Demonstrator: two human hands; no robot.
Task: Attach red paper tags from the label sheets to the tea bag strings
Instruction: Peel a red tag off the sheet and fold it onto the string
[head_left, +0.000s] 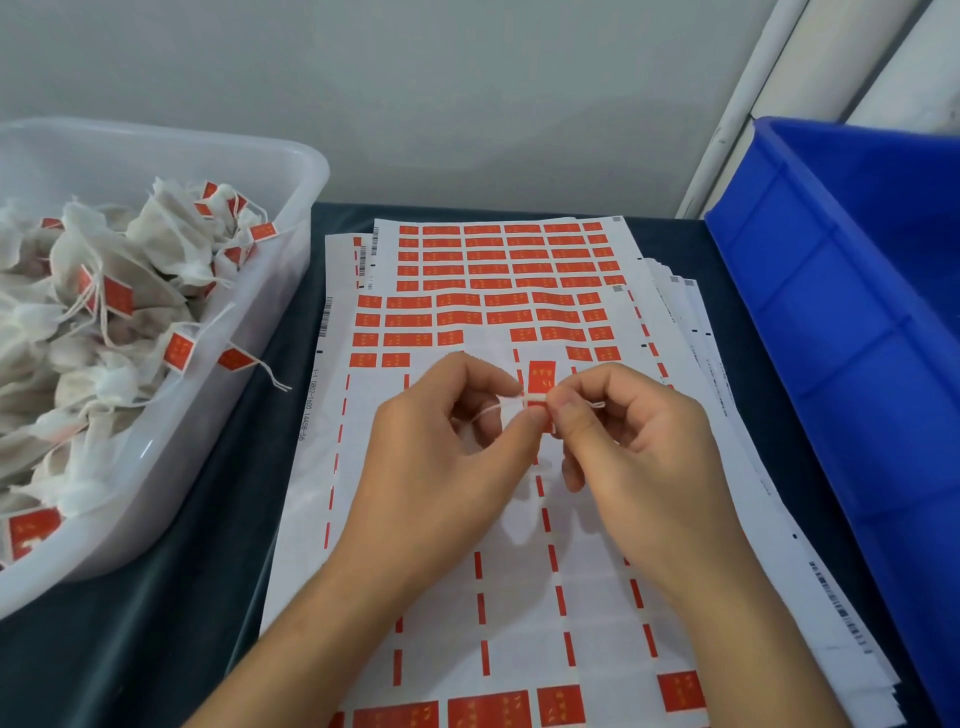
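Observation:
A red paper tag (541, 376) stands upright between my fingertips, above the top label sheet (447, 519). A white string (535, 398) runs across the tag's lower edge. My left hand (441, 457) pinches the string and tag from the left. My right hand (639, 457) pinches them from the right, and the string's end pokes out past its fingers. No tea bag shows under my hands. The sheet has rows of red tags at its far end and mostly peeled rows nearer me.
A clear plastic tub (218, 374) at the left holds several tea bags with red tags attached (119, 296). A blue crate (841, 322) stands at the right. More label sheets (498, 254) lie stacked underneath on a dark cloth (197, 597).

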